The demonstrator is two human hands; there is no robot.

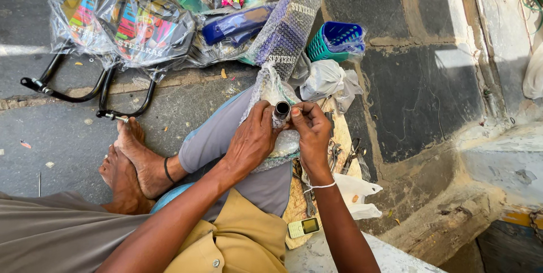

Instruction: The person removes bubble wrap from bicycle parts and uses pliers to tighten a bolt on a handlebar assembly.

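So from my remote seat, both hands meet over the lap: the left hand (pixel 249 143) is wrapped round the bubble-wrapped tube (pixel 281 110) and the right hand (pixel 310 131) pinches the wrap at its open dark end, roughly dead centre of view. My guess is the unwrapping's barely begun, since only the tube's mouth shows bare and the wrap (pixel 270 89) covers the rest. Packaged parts (pixel 127 24) sit at 11 o'clock, a blue basket (pixel 337 41) at 1, a small phone (pixel 304 227) at 6.
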